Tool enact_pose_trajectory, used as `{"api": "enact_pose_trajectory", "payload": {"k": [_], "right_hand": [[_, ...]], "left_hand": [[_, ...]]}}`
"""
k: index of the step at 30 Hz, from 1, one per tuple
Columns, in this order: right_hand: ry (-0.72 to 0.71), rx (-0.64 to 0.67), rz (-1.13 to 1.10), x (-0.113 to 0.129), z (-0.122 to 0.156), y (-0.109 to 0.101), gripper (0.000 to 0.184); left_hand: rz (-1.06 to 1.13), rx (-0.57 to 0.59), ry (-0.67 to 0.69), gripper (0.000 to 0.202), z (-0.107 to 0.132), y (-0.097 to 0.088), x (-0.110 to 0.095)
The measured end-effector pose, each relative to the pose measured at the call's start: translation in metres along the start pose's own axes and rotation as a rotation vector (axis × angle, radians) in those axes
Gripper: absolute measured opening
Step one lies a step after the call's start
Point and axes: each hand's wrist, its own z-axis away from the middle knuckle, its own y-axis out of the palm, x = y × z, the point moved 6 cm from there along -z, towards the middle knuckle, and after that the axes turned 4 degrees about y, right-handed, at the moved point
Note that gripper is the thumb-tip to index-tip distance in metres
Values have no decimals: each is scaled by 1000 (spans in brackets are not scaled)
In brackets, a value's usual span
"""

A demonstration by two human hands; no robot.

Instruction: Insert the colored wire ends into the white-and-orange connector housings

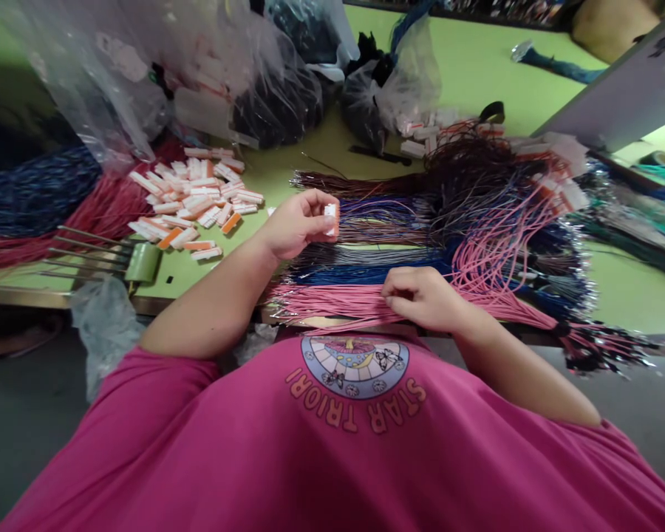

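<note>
My left hand (299, 222) is closed round a small white and orange plastic connector (331, 219), held above the rows of wires. My right hand (421, 297) rests curled on the bundle of pink wires (321, 303) at the table's front edge, fingers pinched on the strands. Behind the pink wires lie rows of blue wires (360, 275), grey ones and dark purple wires (377, 214), all laid side by side on the green table (476, 66).
A heap of white and orange connectors (193, 203) lies left of my hands. A green comb tool with metal prongs (111, 255) sits at the front left. Plastic bags (210, 66) of parts stand behind. Tangled wire harnesses (510, 199) spread to the right.
</note>
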Motion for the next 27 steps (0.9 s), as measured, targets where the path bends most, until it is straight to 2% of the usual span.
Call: {"api": "enact_pose_trajectory", "payload": {"k": [6,8,12,13,15,18,21,24,27], "right_hand": [[-4,-24,92,7,-4,-8,21],[43,-7,7,4,-6,-8,21],[236,-129,-244,-12,-2,-26,15],[264,-111,-275,-15,0,-30,14],[258,11,-286,-15,3,-35,13],[150,220,-236,-1,4,-37,18],[46,351,-157,25,-10,-22,20],[-35,442,-56,60,-37,15,31],[-75,463,-69,86,-67,51,29]], "left_hand": [[-11,37,4,38,0,0,1],[-21,45,-1,38,0,0,1],[-31,53,-19,38,2,1,-1],[-26,52,-28,37,2,2,-1],[-7,47,-45,38,3,3,0],[14,48,-52,40,4,4,0],[23,66,-53,42,4,5,2],[35,91,-50,43,4,6,3],[50,98,-59,42,4,6,3]]}}
